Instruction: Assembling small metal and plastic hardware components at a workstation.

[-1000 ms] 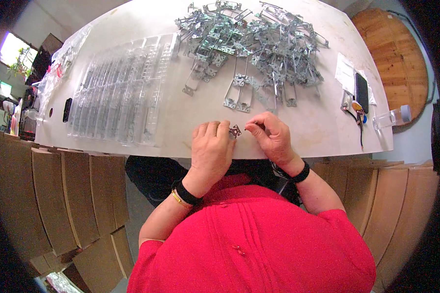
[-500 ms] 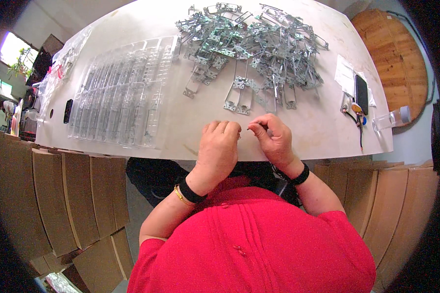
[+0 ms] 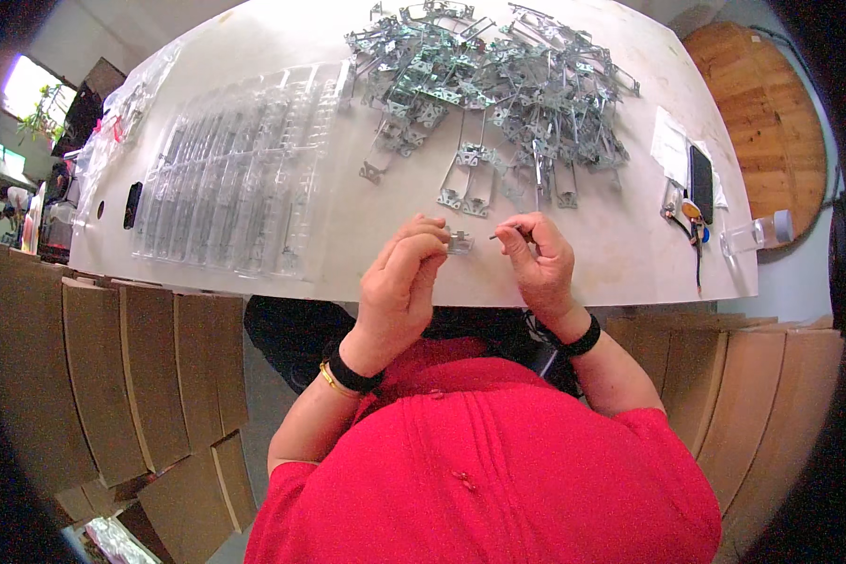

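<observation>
Near the table's front edge, my left hand [image 3: 402, 280] is closed, with a small metal bracket [image 3: 460, 242] showing at its fingertips. To its right, my right hand [image 3: 541, 265] pinches a thin dark pin [image 3: 504, 232] between thumb and forefinger, its tip toward the bracket. A small gap separates the two hands. Just beyond them lies a large tangled pile of silvery metal brackets [image 3: 498, 89], a few pieces standing out from its near side. Left of the pile is a clear plastic compartment tray [image 3: 240, 174] with greyish parts in its rows.
On the white table [image 3: 620, 249] at the right are a dark phone [image 3: 699, 183], keys [image 3: 691, 211] and a clear bottle [image 3: 752, 233]. A round wooden board [image 3: 771, 132] stands beyond. Cardboard boxes [image 3: 113, 376] line both sides below the table.
My hands have drawn apart, the left moving left and the right slightly right. The bracket at my left fingertips shows much more plainly. The whole view has shifted slightly.
</observation>
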{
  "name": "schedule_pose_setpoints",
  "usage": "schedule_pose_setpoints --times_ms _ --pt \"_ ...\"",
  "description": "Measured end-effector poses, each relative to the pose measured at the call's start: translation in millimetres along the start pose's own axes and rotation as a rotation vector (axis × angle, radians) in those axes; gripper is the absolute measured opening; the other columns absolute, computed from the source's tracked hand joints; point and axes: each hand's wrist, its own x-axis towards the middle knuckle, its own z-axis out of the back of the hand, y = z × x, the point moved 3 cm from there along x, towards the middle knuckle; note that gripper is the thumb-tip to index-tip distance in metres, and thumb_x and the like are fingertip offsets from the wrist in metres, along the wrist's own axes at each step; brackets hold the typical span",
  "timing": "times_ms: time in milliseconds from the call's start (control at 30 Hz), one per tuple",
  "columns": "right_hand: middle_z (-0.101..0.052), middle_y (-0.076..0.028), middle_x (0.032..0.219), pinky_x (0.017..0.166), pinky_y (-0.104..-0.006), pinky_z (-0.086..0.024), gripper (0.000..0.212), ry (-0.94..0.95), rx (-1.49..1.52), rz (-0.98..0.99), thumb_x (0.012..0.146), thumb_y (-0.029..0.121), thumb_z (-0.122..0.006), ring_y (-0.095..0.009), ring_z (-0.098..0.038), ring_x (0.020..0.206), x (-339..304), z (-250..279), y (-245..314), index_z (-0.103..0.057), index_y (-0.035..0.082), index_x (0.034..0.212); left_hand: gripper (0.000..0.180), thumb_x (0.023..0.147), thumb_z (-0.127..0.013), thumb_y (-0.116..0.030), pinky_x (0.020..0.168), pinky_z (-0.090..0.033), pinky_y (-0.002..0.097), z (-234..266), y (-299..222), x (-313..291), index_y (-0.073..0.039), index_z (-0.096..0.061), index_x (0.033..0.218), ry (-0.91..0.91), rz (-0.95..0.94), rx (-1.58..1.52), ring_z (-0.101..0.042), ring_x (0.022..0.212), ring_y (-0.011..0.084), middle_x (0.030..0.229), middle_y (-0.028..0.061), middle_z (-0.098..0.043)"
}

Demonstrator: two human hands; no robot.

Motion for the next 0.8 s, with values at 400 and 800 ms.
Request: schedule_pose_setpoints --times_ms 400,800 --pt "-0.068 -0.006 0.087 0.07 -0.0289 -0.052 0.014 0.022 0.016 -0.002 0.1 0.018 -0.075 -0.014 -0.063 0.075 1 -2 1 -0.071 0.005 0.102 0.017 0.091 -0.065 0.01 0.089 -0.055 0.0411 33 16 -38 0.0 -0.065 0.105 -0.025 0.148 0.245 -0.066 0.106 0.0372 0.116 0.0198 -0.066" --pt "-0.068 -0.005 0.087 0.067 -0.0275 -0.051 0.011 0.038 0.031 -0.002 0.101 0.013 -0.073 -0.013 -0.063 0.072 2 -4 1 -0.073 0.004 0.106 0.036 0.091 -0.073 -0.008 0.101 -0.048 0.0498 10 16 -25 0.001 -0.063 0.124 -0.006 0.255 0.508 -0.059 0.116 0.0439 0.122 0.0238 -0.063"
